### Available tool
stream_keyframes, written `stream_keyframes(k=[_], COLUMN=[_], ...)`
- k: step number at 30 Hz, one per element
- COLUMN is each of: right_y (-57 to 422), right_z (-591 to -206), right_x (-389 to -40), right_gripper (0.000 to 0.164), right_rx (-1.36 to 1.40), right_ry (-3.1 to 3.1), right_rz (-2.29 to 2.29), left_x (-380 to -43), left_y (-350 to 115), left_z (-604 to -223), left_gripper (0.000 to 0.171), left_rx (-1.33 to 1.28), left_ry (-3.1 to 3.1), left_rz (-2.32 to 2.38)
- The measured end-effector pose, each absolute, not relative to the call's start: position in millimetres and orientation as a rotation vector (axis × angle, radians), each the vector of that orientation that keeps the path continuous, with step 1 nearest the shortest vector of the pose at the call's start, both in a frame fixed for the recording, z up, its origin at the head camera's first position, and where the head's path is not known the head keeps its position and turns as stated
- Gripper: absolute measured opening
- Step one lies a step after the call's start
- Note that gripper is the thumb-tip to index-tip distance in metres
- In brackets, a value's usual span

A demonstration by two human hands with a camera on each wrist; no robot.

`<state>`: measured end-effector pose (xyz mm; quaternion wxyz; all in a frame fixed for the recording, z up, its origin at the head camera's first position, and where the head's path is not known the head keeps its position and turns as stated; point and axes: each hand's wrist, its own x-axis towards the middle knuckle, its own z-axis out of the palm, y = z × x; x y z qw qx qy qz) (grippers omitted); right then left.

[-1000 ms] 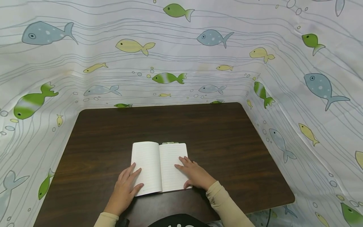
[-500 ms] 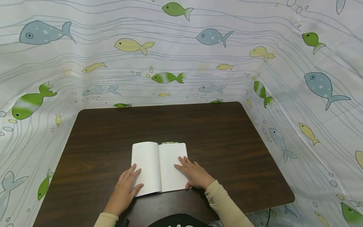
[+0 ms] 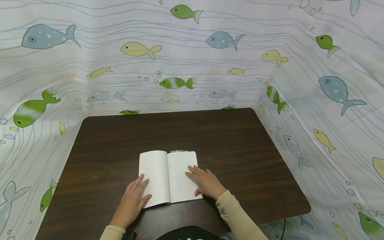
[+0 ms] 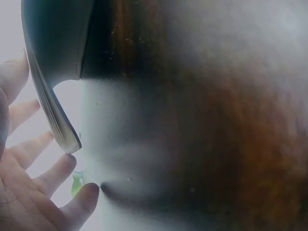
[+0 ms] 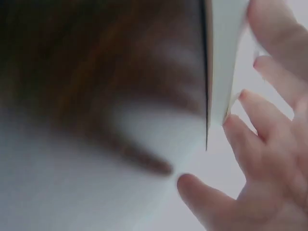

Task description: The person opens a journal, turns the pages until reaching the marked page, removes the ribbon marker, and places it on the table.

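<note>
An open notebook (image 3: 154,176) with pale lined pages lies on the dark wooden table near its front edge. My left hand (image 3: 129,203) rests at the left page's outer edge with fingers spread. In the left wrist view, the notebook's dark cover and page edges (image 4: 57,118) stand beside my left fingers (image 4: 60,173). My right hand (image 3: 207,181) lies on the right page's outer side, fingers extended over the paper and thumb near its lower corner. The right wrist view has the page block (image 5: 224,62) against my right fingertips (image 5: 231,120).
A small patterned thing (image 3: 179,151) sticks out behind the notebook's top edge. The brown table (image 3: 240,143) spreads around the notebook. White fabric (image 3: 192,60) printed with fish hangs at the back and both sides. A black rounded shape (image 3: 189,231) sits at the table's front.
My right thumb has drawn slightly inward near the right page's lower corner. The left hand and the notebook stay nearly still; the head view shifts a little.
</note>
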<state>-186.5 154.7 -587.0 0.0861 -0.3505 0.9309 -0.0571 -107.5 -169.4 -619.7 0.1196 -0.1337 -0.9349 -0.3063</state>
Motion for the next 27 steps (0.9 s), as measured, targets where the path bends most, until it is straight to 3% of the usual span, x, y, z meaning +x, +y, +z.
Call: stream_keyframes(k=[4, 10, 27], right_y=[157.0, 154.0, 149.3], right_z=[-586.7, -585.9, -588.3], right_x=[-187.4, -186.7, -184.1], right_gripper=[0.114, 0.119, 0.081], right_rx=[-1.007, -0.973, -0.99], right_ry=[2.691, 2.69, 2.846], right_rz=[-0.128, -0.114, -0.242], left_x=[-106.8, -107.7, -107.6], left_y=[-168.6, -169.0, -168.8], left_z=[-620.4, -621.3, -620.4], left_gripper=[0.056, 0.057, 0.057], left_rx=[-0.388, -0.383, -0.368], left_ry=[-2.745, -2.743, -2.763], left_rz=[-0.89, -0.877, -0.886])
